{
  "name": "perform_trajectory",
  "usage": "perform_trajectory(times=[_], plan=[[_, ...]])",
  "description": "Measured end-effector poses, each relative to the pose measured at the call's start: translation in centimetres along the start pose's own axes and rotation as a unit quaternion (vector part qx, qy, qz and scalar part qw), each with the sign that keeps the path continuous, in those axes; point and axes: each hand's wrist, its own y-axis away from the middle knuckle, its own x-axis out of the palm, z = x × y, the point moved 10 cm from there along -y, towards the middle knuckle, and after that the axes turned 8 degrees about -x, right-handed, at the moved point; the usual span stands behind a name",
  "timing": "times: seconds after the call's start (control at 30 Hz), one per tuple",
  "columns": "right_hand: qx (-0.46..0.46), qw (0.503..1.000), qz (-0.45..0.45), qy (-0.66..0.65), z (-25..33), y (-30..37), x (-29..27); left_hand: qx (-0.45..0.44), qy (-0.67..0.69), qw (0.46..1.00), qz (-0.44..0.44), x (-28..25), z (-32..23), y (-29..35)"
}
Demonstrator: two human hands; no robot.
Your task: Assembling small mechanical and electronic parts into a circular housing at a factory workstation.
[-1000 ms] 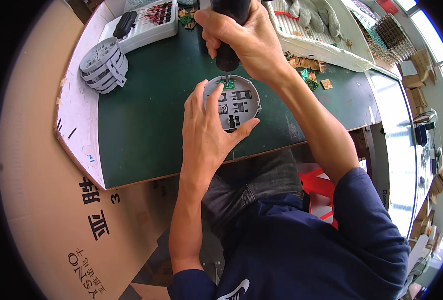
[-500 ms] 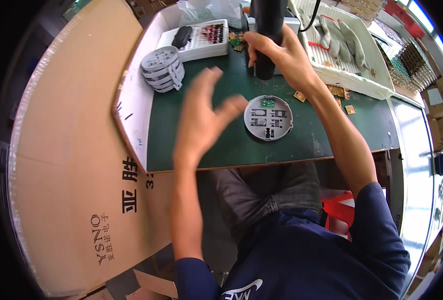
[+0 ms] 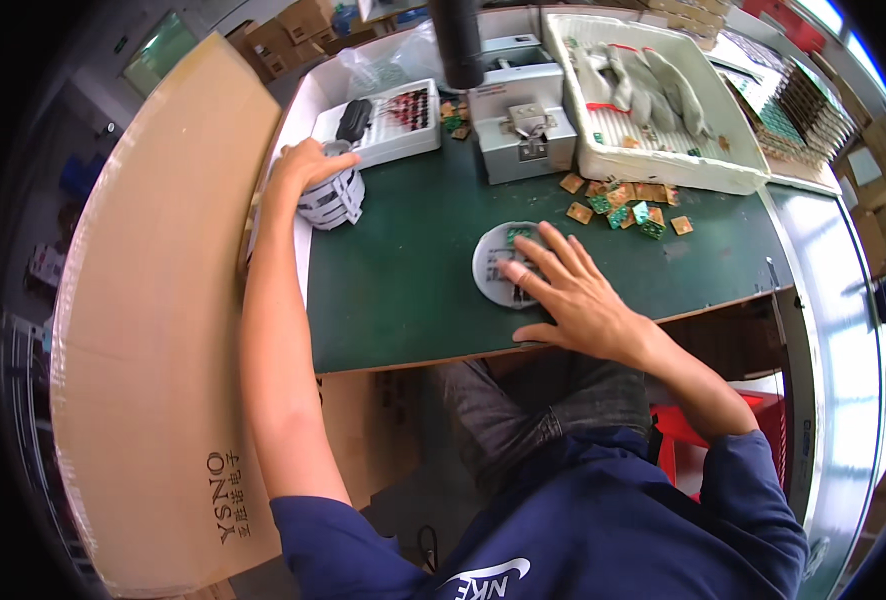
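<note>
My left hand [image 3: 313, 166] reaches over a stack of grey round plastic trays [image 3: 331, 205] at the left of the green table, its fingers bent around the top. What it grips there is partly hidden by the hand itself. Near the middle of the table lies a single grey round tray [image 3: 487, 272] with small dark parts and a green circuit board in its recesses. My right hand [image 3: 581, 300] is over this tray's right side with fingers spread, covering part of it. Whether the fingertips press on the parts is hard to tell.
Behind the tray stands a grey metal fixture [image 3: 526, 150], with a black cylindrical tool [image 3: 458, 45] above it. Small circuit boards [image 3: 623, 196] lie before a white foam box [image 3: 678, 165] holding gloves [image 3: 653, 88]. A white parts tray [image 3: 403, 135] is at back left; cardboard [image 3: 163, 330] borders the left.
My right hand has let go of the black tool and come down over the round tray. My left hand has moved left onto the stack. The view has shifted, exposing the metal fixture.
</note>
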Motion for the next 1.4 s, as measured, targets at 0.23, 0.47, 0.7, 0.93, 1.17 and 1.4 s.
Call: perform_trajectory(times=[0.23, 0.47, 0.7, 0.93, 1.17, 1.4], plan=[[-0.048, 0.991, -0.118, -0.033, -0.1, 3.7, -3.5, 0.035, 0.014, 0.982, -0.186, -2.1, -0.6, 3.4], [0.396, 0.769, -0.496, -0.081, -18.1, 27.0, -16.0, 0.229, 0.179, 0.925, -0.246, 0.8, -8.3, 17.7], [0.631, 0.604, -0.484, 0.05, -29.5, 57.7, -23.2, 0.25, 0.223, 0.933, -0.131, 9.9, -13.1, 21.9], [0.703, 0.607, -0.133, 0.347, -30.2, 64.4, -27.8, 0.227, 0.205, 0.949, -0.074, 11.0, -15.2, 21.3], [0.375, 0.905, -0.203, -0.013, -20.0, 23.5, -18.1, 0.315, 0.121, 0.939, 0.061, 10.1, -16.7, 20.1], [0.063, 0.985, -0.112, 0.113, -11.6, 4.0, -6.7, 0.287, 0.207, 0.923, 0.152, 10.9, -18.0, 21.0]])
